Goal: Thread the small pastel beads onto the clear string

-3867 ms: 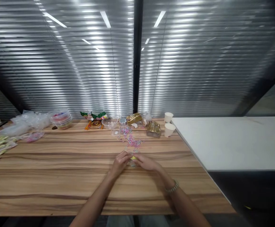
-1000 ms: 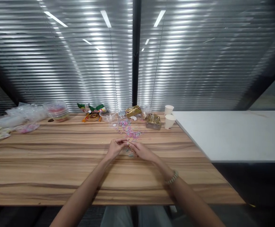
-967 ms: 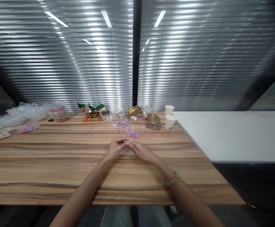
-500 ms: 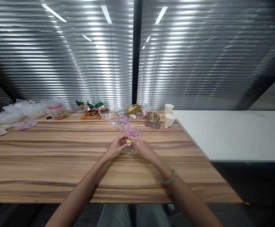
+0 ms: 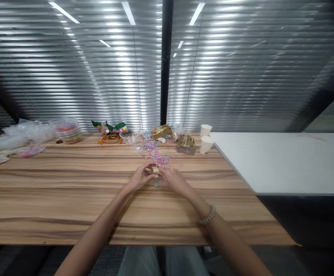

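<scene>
Both my hands meet over the middle of the table. My left hand [image 5: 140, 177] curls with thumb and fingertips around a small yellow piece [image 5: 156, 170] that has a thin white stick-like line through it; its exact kind is too small to tell. My right hand [image 5: 170, 178] closes its fingertips at the right side of that same piece, partly hiding it. Under the hands lies something clear with a few pale bits [image 5: 157, 186]. Just beyond the fingers spreads a loose pile of tiny pink, blue and white pieces [image 5: 160, 158].
Along the back stand a clear bowl [image 5: 130, 138], green snack packets [image 5: 118, 127], gold packages [image 5: 185, 145] and two paper cups [image 5: 206, 145]. Stacked lidded tubs [image 5: 67, 131] and plastic bags [image 5: 29, 134] lie at left. A white table [image 5: 282, 163] adjoins on the right.
Both hands stay at nearly the same spot. The fingers have shifted slightly around the yellow piece, and the whole view has tilted a little.
</scene>
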Motion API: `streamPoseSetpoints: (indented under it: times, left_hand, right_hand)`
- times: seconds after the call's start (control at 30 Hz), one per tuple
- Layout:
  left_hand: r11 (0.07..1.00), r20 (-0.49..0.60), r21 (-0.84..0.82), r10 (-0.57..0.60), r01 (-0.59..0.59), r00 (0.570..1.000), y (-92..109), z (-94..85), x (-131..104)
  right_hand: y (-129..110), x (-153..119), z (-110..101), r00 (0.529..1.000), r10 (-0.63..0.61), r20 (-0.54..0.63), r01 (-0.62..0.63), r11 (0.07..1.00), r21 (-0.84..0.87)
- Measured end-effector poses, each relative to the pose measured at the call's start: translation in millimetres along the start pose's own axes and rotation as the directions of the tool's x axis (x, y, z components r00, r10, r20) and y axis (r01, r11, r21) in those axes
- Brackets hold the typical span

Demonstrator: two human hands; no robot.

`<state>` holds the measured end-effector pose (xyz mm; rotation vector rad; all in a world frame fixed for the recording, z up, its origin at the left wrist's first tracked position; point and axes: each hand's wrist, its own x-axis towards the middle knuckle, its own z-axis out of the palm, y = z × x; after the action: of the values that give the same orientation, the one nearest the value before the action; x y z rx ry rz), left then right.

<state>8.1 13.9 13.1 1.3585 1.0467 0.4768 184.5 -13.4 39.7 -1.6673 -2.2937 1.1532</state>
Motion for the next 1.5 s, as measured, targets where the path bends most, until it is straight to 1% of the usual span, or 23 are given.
streamPoseSetpoints:
  times: [0.1,0.17,0.3,0.4,0.47,0.5,0.57,0.63,0.7,0.77,0.83,0.93,1.0,1.1,1.13,1.2,1.27,1.37,1.43,1.5]
  left_hand:
    - [1.000,0.012,0.010,0.014,-0.014,1.000,1,-1.8,1]
    - [1.000,0.018,0.013,-0.001,0.001,1.000,0,-2.7,2]
    - [0.998,0.018,0.004,-0.058,0.058,0.998,3,-2.3,3]
    - [0.999,0.053,-0.014,-0.038,0.039,0.998,10,-0.8,2]
    - [1.000,0.068,-0.018,-0.024,0.025,0.997,15,-0.2,1]
    - [1.000,0.061,-0.009,-0.021,0.021,0.998,18,-0.1,1]
    - [0.999,0.007,0.041,-0.001,0.000,1.000,22,-0.1,0]
    - [0.993,-0.062,0.098,0.069,-0.062,0.996,26,0.0,0]
    - [0.982,-0.096,0.110,0.163,-0.152,0.982,29,0.3,-1]
    - [0.975,-0.097,0.051,0.222,-0.218,0.970,31,0.6,-2]
    - [0.974,-0.093,-0.062,0.213,-0.219,0.973,30,0.3,-3]
    - [0.960,-0.058,-0.248,0.117,-0.128,0.991,27,-0.4,-4]
    - [0.951,-0.030,-0.307,0.031,-0.038,0.999,25,0.0,-2]
    - [0.934,-0.001,-0.344,-0.101,0.094,0.995,24,3.0,2]
    - [0.921,0.014,-0.366,-0.140,0.135,0.990,24,4.3,4]
    - [0.883,0.048,-0.421,-0.207,0.208,0.977,25,6.6,6]
    - [0.842,0.081,-0.468,-0.264,0.270,0.961,25,7.4,6]
    - [0.762,0.136,-0.546,-0.331,0.349,0.934,23,6.1,5]
    - [0.700,0.150,-0.607,-0.364,0.376,0.919,21,4.9,3]
    - [0.665,0.128,-0.643,-0.396,0.380,0.909,18,5.0,2]
  right_hand:
    - [1,1,2,0.999,-0.015,-0.046,0.020,0.993,0.120]
    - [2,2,3,0.997,-0.025,-0.077,0.042,0.972,0.229]
    - [4,7,7,0.994,-0.001,-0.111,0.049,0.902,0.429]
    - [8,11,11,0.991,0.045,-0.125,0.036,0.818,0.574]
    - [10,13,15,0.988,0.118,-0.101,-0.014,0.719,0.695]
    - [11,14,16,0.984,0.163,-0.072,-0.051,0.647,0.761]
    - [11,14,17,0.972,0.233,0.010,-0.121,0.467,0.876]
    - [10,14,17,0.967,0.242,0.083,-0.152,0.281,0.948]
    - [9,13,17,0.966,0.229,0.116,-0.152,0.146,0.978]
    - [6,12,16,0.966,0.224,0.127,-0.143,0.059,0.988]
    - [4,13,17,0.966,0.217,0.139,-0.141,-0.008,0.990]
    - [0,14,17,0.969,0.189,0.157,-0.145,-0.072,0.987]
    - [-2,14,17,0.971,0.186,0.153,-0.138,-0.090,0.986]
    - [-6,15,15,0.972,0.201,0.125,-0.112,-0.079,0.991]
    - [-7,15,15,0.973,0.200,0.111,-0.102,-0.056,0.993]
    - [-9,14,13,0.980,0.181,0.085,-0.093,0.033,0.995]
    - [-12,13,11,0.987,0.142,0.070,-0.093,0.167,0.982]
    - [-12,10,9,0.997,0.062,0.035,-0.059,0.443,0.894]
    - [-9,8,9,1.000,-0.003,-0.007,0.007,0.639,0.769]
    - [-5,5,10,0.997,-0.060,-0.038,0.071,0.793,0.606]
